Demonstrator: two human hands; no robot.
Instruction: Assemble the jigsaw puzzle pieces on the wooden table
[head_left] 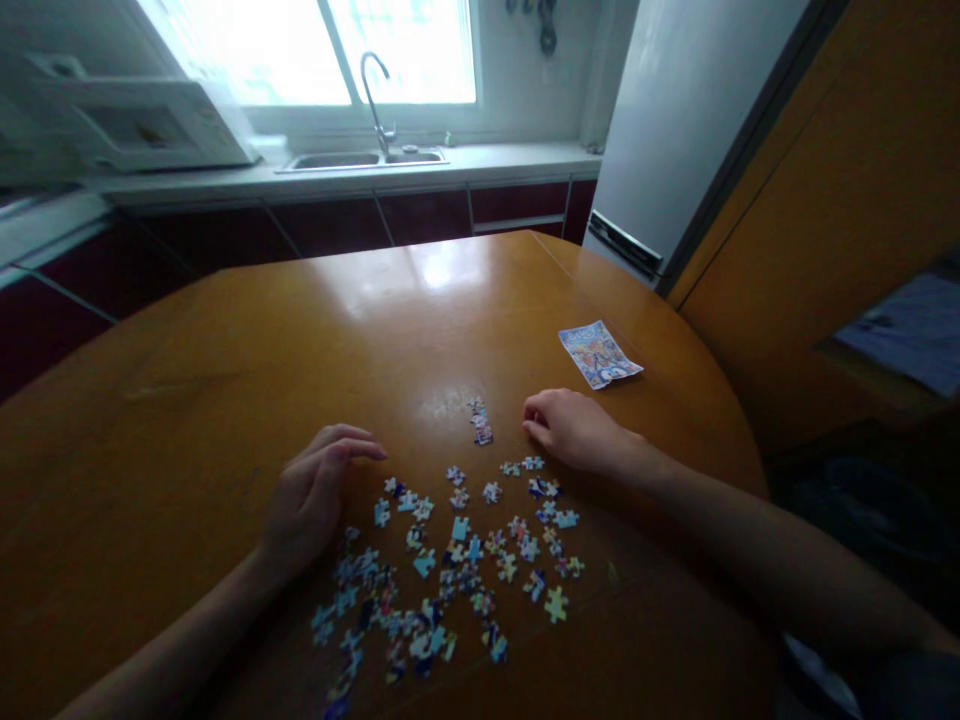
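Several loose jigsaw pieces [457, 560] lie scattered on the round wooden table [225, 400] in front of me. A short joined strip of pieces [480, 421] sits just beyond them, between my hands. My left hand [315, 495] rests on the table left of the pieces, fingers stretched loosely toward the right, holding nothing. My right hand [574, 428] rests right of the strip, fingers curled down onto the tabletop; whether a piece is under them is hidden. A small colourful picture card [598, 354] lies beyond my right hand.
A counter with a sink and tap [371, 130] runs under a bright window at the back. A microwave [142, 125] stands at the back left. A white fridge [675, 130] and an orange cabinet [840, 200] close off the right side.
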